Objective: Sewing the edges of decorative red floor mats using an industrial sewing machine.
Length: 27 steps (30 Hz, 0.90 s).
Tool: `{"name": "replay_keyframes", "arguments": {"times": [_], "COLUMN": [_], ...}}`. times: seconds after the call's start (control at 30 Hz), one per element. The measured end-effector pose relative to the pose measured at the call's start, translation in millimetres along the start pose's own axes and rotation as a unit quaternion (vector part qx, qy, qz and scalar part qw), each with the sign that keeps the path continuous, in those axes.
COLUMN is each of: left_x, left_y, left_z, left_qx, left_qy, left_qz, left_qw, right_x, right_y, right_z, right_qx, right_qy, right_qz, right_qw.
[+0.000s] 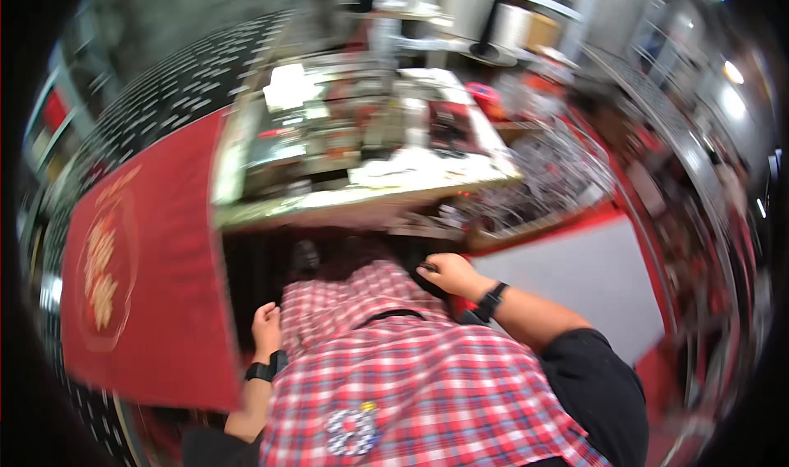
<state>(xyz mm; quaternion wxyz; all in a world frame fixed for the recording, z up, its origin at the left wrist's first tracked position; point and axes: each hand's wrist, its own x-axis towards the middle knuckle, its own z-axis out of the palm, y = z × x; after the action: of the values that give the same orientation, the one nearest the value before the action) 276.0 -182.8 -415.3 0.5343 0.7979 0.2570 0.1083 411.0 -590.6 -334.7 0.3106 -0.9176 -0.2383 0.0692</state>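
- workbench [329, 205]: dark room showed below the front edge.
- red panel [160, 270]: right edge hung clear of the checked apron [411, 376].
- left hand [265, 329]: between panel edge and apron, fingers bent; grip could not be told.
- right hand [452, 275]: fingers closed on a small dark object [428, 266], near the bench.

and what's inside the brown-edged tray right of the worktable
The tray holds a jumbled heap of shiny greyish pieces, too blurred to identify. The heap covers the tray's bottom, so whatever lies underneath cannot be seen.
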Motion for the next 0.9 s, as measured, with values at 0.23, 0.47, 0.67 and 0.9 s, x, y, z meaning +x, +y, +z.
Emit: {"name": "replay_keyframes", "arguments": {"times": [0.23,0.47,0.67,0.9], "left_x": [-100.8,-104.0,-133.9,-182.4], "left_y": [34.0,100.6,105.9,81.2], "left_z": [-213.5,-324.8,-382.1,-388.5], "left_qx": [-0.115,0.422,0.258,0.042], "left_qy": [0.494,0.407,0.492,0.677], "left_qz": [0.002,0.258,0.224,0.130], "left_qw": [0.862,0.767,0.801,0.723], "right_x": [102.7,197.2,238.1,222.0], "right_y": [-131.1,-245.1,-280.6,-266.1], "right_z": [33.1,38.0,22.5,48.0], "right_qx": [0.283,0.438,0.532,0.535], "right_qy": [-0.191,-0.191,-0.128,-0.119], "right_qz": [0.060,0.034,0.107,0.189], "right_qw": [0.938,0.878,0.830,0.815]}}
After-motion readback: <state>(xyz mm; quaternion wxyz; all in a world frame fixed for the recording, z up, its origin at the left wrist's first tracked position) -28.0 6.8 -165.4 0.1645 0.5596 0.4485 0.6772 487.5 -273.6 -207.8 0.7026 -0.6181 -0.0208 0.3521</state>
